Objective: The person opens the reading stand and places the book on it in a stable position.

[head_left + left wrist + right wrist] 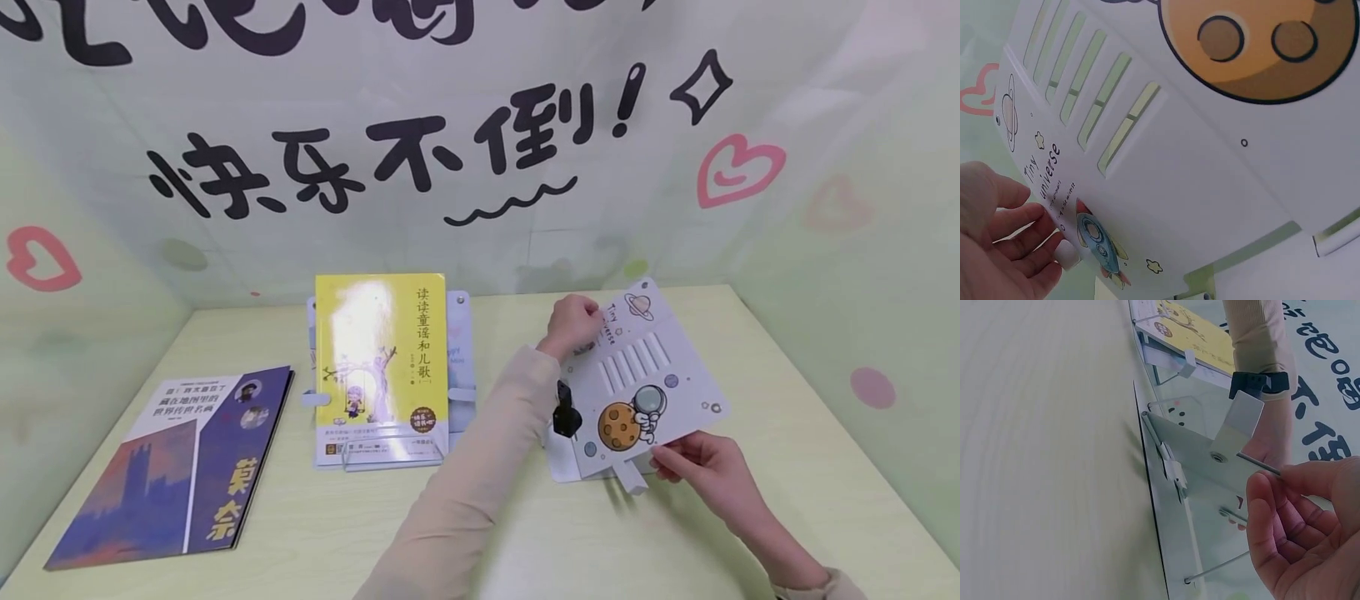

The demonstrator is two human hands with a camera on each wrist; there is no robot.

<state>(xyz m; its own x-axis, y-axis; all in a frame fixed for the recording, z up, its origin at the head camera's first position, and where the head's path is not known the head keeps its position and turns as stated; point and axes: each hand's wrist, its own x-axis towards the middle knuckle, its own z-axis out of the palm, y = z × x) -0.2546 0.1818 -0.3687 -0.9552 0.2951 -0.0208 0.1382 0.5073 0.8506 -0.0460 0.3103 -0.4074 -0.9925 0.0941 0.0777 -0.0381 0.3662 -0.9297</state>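
Observation:
A white book stand, printed with an astronaut, an orange planet and a rocket, stands tilted at the right of the table. My left hand holds its upper left edge, fingers curled against the panel beside the rocket in the left wrist view. At the lower edge, my right hand pinches a thin metal rod between thumb and fingers. A white clip sits at that rod's other end and juts out at the front of the stand. Behind the panel, hinged metal supports show in the right wrist view.
A yellow book rests upright on a pale blue stand at the middle back. A purple-blue book lies on the left of the table. Printed walls enclose the back and sides.

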